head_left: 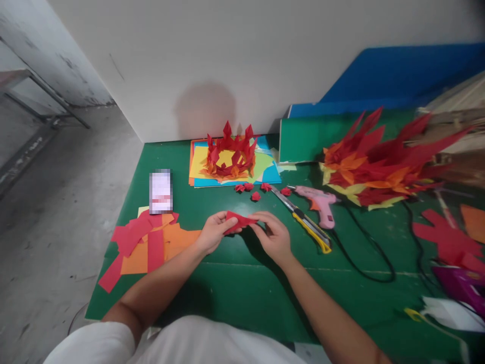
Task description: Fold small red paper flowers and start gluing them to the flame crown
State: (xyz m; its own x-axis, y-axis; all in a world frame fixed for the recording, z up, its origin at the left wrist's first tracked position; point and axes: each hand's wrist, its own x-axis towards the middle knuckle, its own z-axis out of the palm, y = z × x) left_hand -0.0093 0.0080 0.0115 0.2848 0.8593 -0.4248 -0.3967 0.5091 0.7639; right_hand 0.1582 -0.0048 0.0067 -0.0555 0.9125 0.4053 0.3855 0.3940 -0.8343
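A folded piece of red paper [239, 219] is held just above the green table between both hands. My left hand [216, 230] pinches its left part, thumb on top. At its right corner, the fingertips of my right hand [273, 236] close on the paper. Just beyond the hands lie several small folded red paper pieces [256, 196]. A yellow box cutter [308, 230] and a pink glue gun [322, 206] rest right of my right hand. Red paper strips [155, 248] and orange sheets [177, 240] are piled left of my left hand.
A red and orange paper crown [229, 157] stands on coloured sheets [197, 167] at the back. A bigger flame-like paper piece [379, 172] sits at right. A phone [161, 192] is at left. The glue gun's black cord [364, 270] loops across the green table [242, 293].
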